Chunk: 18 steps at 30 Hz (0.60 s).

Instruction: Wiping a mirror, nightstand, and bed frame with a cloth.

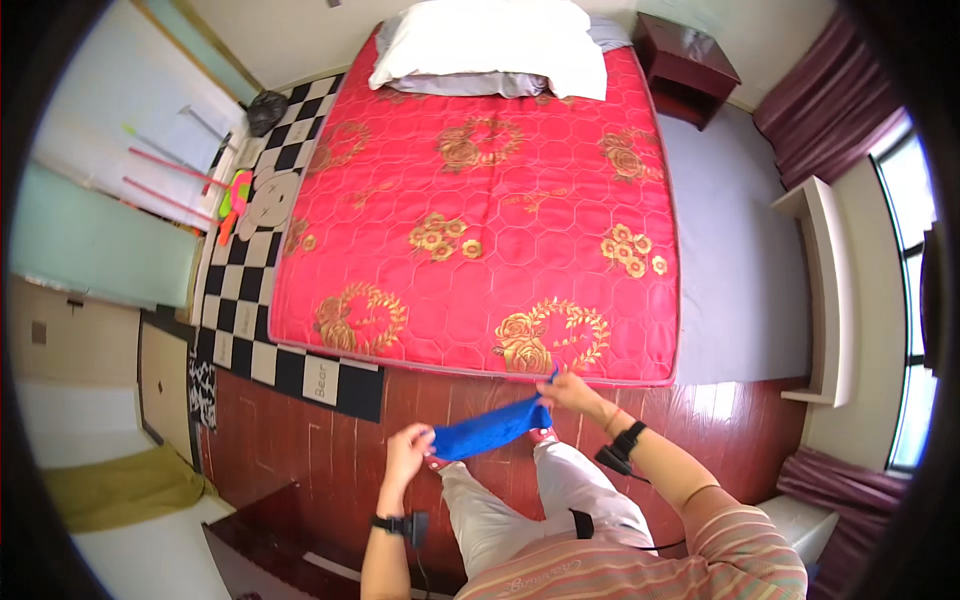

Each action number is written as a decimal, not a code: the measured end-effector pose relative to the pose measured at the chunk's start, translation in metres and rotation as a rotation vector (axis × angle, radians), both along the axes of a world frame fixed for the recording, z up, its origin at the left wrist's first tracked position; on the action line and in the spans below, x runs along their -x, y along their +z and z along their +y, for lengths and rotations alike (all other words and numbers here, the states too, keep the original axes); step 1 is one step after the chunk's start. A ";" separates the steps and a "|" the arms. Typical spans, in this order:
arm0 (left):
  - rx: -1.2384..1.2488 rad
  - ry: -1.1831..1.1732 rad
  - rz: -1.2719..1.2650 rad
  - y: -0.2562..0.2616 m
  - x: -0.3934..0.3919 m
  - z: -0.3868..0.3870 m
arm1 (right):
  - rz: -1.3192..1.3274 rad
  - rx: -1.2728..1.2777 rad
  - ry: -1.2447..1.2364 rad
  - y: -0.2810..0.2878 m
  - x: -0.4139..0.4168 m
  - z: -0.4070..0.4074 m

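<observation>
A blue cloth (487, 433) stretches between my two hands above the wooden floor, just short of the foot of the bed. Its left end is pinched in my left hand (409, 448). My right hand (568, 391) grips the other end, higher up and close to the mattress edge, with a small corner sticking out past the fingers. Beyond the cloth lies a red quilted mattress (525, 247) with gold flower patterns. At its head rest a white pillow (487, 45) and a grey pillow (469, 84) partly beneath it.
A dark wooden nightstand (686, 67) stands right of the bed's head. Checkered mats (262, 364) run along the left side. Long-handled cleaning tools (180, 166) lean near a black bag (268, 112). At right, a white ledge (825, 300) projects below the window (904, 247).
</observation>
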<state>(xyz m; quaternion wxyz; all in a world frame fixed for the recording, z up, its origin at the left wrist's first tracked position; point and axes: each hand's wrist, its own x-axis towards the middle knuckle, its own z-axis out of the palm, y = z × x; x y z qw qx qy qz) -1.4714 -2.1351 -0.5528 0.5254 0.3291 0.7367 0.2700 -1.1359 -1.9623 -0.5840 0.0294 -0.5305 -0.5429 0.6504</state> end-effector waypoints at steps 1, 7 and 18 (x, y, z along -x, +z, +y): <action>-0.061 -0.005 -0.035 -0.016 0.018 0.030 | -0.023 -0.059 -0.063 -0.014 0.013 0.018; -0.447 0.238 0.208 -0.118 0.062 0.195 | -0.038 -0.396 -0.487 -0.130 0.103 0.091; -0.569 -0.286 0.498 -0.251 0.035 0.212 | -0.721 -0.939 -0.289 -0.249 0.149 0.100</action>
